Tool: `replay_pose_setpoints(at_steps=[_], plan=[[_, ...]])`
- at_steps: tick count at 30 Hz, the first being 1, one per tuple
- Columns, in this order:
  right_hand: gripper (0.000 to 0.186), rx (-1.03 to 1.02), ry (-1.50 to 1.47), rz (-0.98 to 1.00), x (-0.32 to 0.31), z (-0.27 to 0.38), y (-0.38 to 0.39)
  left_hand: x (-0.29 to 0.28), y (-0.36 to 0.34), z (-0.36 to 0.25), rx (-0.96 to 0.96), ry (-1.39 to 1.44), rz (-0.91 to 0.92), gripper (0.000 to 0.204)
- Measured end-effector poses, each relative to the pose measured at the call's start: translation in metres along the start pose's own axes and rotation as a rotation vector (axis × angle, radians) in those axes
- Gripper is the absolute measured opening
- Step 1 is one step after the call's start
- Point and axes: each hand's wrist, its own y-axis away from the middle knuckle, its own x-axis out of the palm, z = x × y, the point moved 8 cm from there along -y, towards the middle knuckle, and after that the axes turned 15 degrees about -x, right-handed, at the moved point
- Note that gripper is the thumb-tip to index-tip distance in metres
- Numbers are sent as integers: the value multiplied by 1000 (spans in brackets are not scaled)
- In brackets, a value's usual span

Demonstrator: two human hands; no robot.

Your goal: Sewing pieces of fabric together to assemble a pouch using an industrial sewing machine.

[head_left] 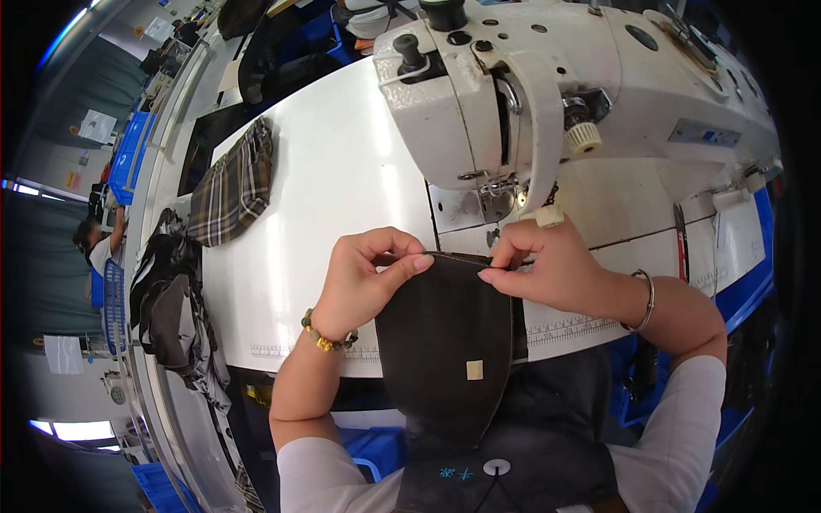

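Just in front of the needle area of a white sewing machine (466, 120), I hold up a dark fabric piece (436, 333) with a small pale square patch on it; it hangs over the table's front edge onto my lap. My left hand (376, 274) is closed on the left part of its top edge, thumb in front. My right hand (530, 265) pinches the top right corner between thumb and curled fingers. The top edge runs between both hands below the presser foot (496, 201).
A plaid fabric piece (231, 184) lies on the left of the white table (316, 154). Dark fabric bundles (171, 316) lie beyond the table's left edge. Blue bins (372, 449) show underneath and around. A co-worker (103, 244) sits at far left.
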Motion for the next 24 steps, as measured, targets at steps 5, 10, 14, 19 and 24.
replay_pose_setpoints(at_steps=[5,10,14,19,24], plan=[[16,119,-161,-23,-1,-7,-2,-2,2,-1,6,8,-10,8],[17,141,-90,95,5,-13,-1,-1,2,2,-14,34,-1,6],[14,52,-4,111,2,-10,0,7,1,0,16,106,57,5],[9,-134,43,120,5,11,-3,17,4,-8,92,211,168,7],[15,-32,-167,151,19,20,9,11,8,-6,-73,89,294,8]])
